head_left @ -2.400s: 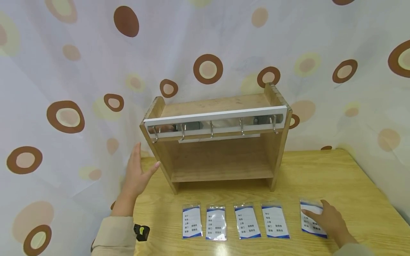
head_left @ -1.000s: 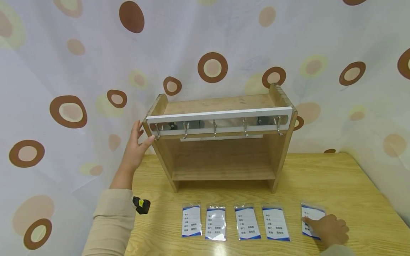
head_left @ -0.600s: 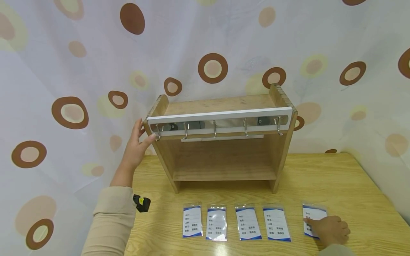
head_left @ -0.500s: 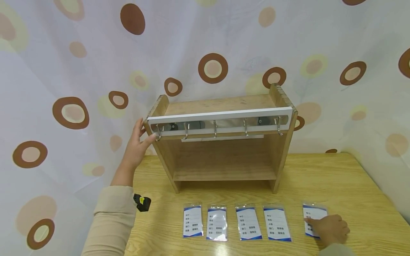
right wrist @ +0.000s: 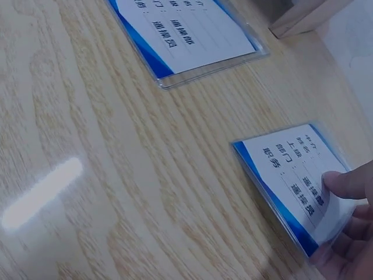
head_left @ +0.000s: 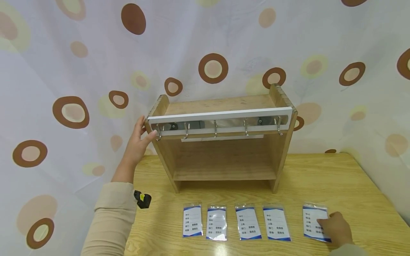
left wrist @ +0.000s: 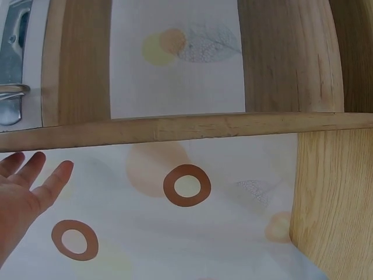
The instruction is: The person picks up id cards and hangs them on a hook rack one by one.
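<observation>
My right hand (head_left: 337,229) pinches the right edge of the rightmost badge in a clear sleeve (head_left: 312,219). In the right wrist view the thumb (right wrist: 345,182) lies on the badge face (right wrist: 285,169), with the other fingers curled under its edge. My left hand (head_left: 136,144) is at the upper left corner of a wooden shelf unit (head_left: 221,158), its thumb near the leftmost hook (head_left: 158,132). In the left wrist view its fingers (left wrist: 52,182) are spread and extended beside the side board (left wrist: 175,127); contact is hard to tell.
Several similar badges (head_left: 277,223) lie in a row on the wooden table (head_left: 336,181). A white-edged metal strip (head_left: 224,123) with several hooks spans the shelf front. A small black object (head_left: 142,200) is by the left sleeve. A patterned curtain (head_left: 243,42) hangs behind.
My left hand has risen from beside the shelf's lower part to its top corner. The right hand has shifted from across the rightmost badge to its right edge, uncovering more print.
</observation>
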Demonstrator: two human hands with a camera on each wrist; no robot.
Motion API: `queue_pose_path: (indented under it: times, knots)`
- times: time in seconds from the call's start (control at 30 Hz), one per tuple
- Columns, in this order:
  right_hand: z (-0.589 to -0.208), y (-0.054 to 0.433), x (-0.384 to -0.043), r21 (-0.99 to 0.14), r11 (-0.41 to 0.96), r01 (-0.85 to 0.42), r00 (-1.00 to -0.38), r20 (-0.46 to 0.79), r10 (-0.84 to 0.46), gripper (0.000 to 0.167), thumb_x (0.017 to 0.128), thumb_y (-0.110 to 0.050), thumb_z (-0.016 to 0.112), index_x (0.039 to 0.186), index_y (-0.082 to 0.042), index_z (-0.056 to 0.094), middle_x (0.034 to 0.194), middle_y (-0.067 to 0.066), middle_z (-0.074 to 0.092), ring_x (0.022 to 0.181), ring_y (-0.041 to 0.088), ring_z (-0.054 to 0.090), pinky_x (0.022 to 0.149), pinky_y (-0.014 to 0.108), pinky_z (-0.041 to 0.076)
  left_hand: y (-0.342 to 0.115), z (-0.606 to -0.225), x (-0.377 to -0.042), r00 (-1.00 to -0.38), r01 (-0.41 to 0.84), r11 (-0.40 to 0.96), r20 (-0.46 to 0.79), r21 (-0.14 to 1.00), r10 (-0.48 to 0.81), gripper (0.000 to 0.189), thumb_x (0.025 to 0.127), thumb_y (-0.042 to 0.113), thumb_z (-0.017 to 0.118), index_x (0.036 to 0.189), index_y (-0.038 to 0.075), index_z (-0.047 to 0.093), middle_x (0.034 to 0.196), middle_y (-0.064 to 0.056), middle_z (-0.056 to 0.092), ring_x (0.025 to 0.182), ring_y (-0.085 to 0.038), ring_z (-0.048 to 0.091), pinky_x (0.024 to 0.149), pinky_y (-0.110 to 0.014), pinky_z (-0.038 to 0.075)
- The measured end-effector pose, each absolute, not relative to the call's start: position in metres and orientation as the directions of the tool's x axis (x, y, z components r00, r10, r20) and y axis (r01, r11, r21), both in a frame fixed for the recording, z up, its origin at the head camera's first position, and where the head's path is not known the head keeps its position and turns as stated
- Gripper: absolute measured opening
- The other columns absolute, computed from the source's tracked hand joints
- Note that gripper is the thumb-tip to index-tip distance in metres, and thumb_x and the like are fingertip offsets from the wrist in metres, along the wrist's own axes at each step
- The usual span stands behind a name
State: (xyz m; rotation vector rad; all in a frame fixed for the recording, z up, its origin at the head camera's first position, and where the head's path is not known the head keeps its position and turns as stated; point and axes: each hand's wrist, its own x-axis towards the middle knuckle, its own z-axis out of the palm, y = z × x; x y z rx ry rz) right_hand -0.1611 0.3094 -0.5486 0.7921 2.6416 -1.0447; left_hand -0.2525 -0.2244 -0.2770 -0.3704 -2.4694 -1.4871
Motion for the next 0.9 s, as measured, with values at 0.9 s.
queue_pose_path:
  times: [0.9]
  knots:
    - [-0.519,0.301,-0.159,-0.873,0.372,0.316,-0.948,-0.281,0.146,0.046,0.085,0.001,0.043,0.119,0.017,0.016,0.101,0.033,0.041,0.071,0.016,0.053,0.058,0.033,0.047,-0.223,-0.277,-0.262,-0.933,0.358,0.29,0.333,0.887,0.134,0.058,0.089,0.028,0.039,0.137,0.005,0.016,0.129,-0.021,0.028,0.114,-0.031,0.029,0.091,-0.048,0.024]
